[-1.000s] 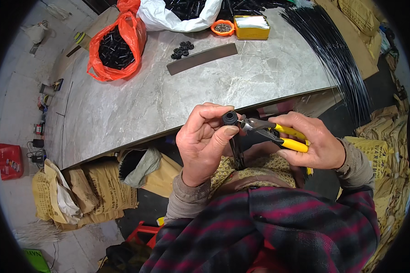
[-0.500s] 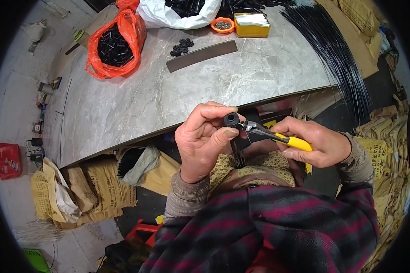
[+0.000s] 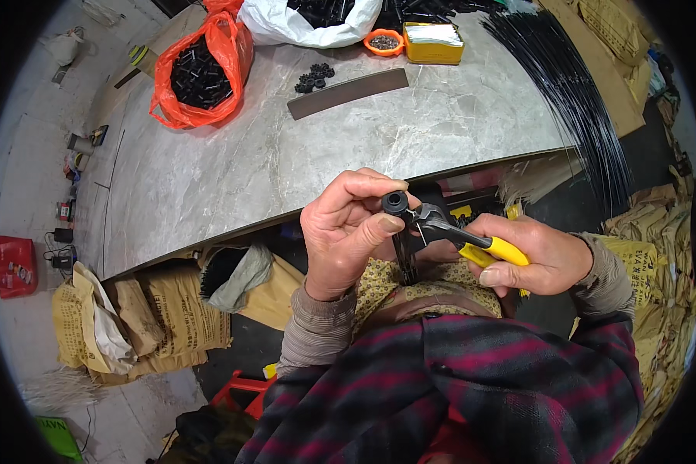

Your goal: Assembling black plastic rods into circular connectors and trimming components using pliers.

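The dark plaid jacket (image 3: pixel 472 371) fills the lower part of the view, with a patterned yellowish cloth (image 3: pixel 460 277) over the lap beyond it. The right hand (image 3: pixel 535 255) wraps its fingers around the yellow-handled pliers (image 3: pixel 450 230), whose metal nose points toward the left hand (image 3: pixel 339 241). The left thumb and forefinger are pinched narrow on a black ring-shaped part (image 3: pixel 395 203), its hollow end facing up; the ring sits in front of the table edge, just beside the pliers' nose. Whether the nose is closed on anything, I cannot tell. Thin black rods (image 3: pixel 405 263) run below the ring toward the lap. Farther off, on the grey table (image 3: pixel 348 151), lie a dark flat strip (image 3: pixel 348 93) and, near it, a cluster of small black pieces (image 3: pixel 314 78). Beyond stand an orange-red bag (image 3: pixel 237 85) of black cylinders (image 3: pixel 199 73), a white bag (image 3: pixel 286 32), an orange bowl (image 3: pixel 384 53) and a yellow tin (image 3: pixel 433 55), with a bundle of black strands (image 3: pixel 553 85) at the right
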Demonstrator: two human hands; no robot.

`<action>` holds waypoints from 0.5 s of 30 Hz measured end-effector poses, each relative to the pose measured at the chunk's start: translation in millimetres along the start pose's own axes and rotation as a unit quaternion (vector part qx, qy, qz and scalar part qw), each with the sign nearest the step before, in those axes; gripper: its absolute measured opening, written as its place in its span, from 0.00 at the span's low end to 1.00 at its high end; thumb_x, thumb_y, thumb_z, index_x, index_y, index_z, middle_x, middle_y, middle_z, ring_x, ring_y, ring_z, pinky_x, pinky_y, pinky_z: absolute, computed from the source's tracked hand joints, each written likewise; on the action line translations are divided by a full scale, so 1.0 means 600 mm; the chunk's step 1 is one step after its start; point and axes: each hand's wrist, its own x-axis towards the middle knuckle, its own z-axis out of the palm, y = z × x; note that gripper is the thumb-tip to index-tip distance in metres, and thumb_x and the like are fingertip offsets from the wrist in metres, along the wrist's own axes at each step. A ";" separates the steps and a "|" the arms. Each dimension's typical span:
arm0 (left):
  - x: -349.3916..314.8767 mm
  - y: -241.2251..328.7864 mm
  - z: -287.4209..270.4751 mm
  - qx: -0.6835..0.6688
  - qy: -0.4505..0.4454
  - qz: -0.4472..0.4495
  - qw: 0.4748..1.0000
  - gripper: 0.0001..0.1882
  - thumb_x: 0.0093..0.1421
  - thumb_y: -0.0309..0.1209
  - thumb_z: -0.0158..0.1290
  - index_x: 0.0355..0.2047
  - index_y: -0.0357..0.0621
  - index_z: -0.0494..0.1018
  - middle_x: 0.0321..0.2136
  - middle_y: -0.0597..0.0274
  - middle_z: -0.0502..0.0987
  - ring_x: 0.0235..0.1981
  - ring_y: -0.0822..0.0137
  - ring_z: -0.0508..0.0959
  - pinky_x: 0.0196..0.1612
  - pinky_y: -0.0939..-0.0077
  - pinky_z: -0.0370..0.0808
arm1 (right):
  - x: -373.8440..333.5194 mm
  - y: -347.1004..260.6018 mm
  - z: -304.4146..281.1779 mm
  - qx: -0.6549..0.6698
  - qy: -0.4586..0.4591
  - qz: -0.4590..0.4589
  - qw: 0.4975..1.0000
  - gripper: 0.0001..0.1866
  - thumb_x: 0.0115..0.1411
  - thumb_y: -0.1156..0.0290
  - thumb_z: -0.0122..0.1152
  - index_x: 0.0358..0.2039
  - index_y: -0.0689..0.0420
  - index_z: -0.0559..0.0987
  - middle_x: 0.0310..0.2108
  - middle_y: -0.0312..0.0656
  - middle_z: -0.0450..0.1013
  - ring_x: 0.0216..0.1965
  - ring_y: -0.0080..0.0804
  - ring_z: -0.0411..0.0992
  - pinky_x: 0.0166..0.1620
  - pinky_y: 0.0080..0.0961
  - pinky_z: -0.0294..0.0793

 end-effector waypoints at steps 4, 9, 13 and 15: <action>0.002 -0.004 -0.010 0.012 -0.025 0.014 1.000 0.16 0.57 0.21 0.62 0.44 0.28 0.72 0.39 0.50 0.76 0.40 0.62 0.81 0.45 0.71 0.80 | 0.003 0.008 0.005 0.047 0.002 -0.023 0.999 0.15 0.70 0.66 0.55 0.51 0.62 0.68 0.24 0.37 0.70 0.22 0.21 0.72 0.27 0.21 0.71; 0.003 -0.003 -0.012 0.009 -0.052 0.020 0.998 0.15 0.57 0.15 0.59 0.45 0.27 0.72 0.41 0.51 0.75 0.43 0.63 0.81 0.50 0.71 0.79 | 0.004 0.018 0.005 0.132 -0.023 -0.013 0.991 0.14 0.70 0.68 0.54 0.51 0.62 0.68 0.26 0.34 0.69 0.23 0.18 0.71 0.29 0.19 0.71; 0.002 -0.003 -0.014 0.011 -0.049 0.015 0.999 0.15 0.57 0.15 0.59 0.45 0.28 0.72 0.40 0.51 0.75 0.43 0.62 0.81 0.50 0.71 0.79 | 0.007 0.019 0.011 0.160 -0.024 -0.012 0.987 0.14 0.70 0.68 0.53 0.52 0.62 0.68 0.28 0.35 0.69 0.25 0.18 0.71 0.30 0.19 0.71; 0.003 -0.005 -0.016 0.009 -0.052 0.012 0.999 0.15 0.57 0.16 0.59 0.45 0.28 0.72 0.40 0.51 0.75 0.43 0.62 0.81 0.50 0.71 0.79 | 0.006 0.019 0.011 0.162 -0.022 -0.007 0.987 0.15 0.70 0.68 0.53 0.52 0.62 0.68 0.28 0.35 0.69 0.25 0.18 0.71 0.31 0.19 0.71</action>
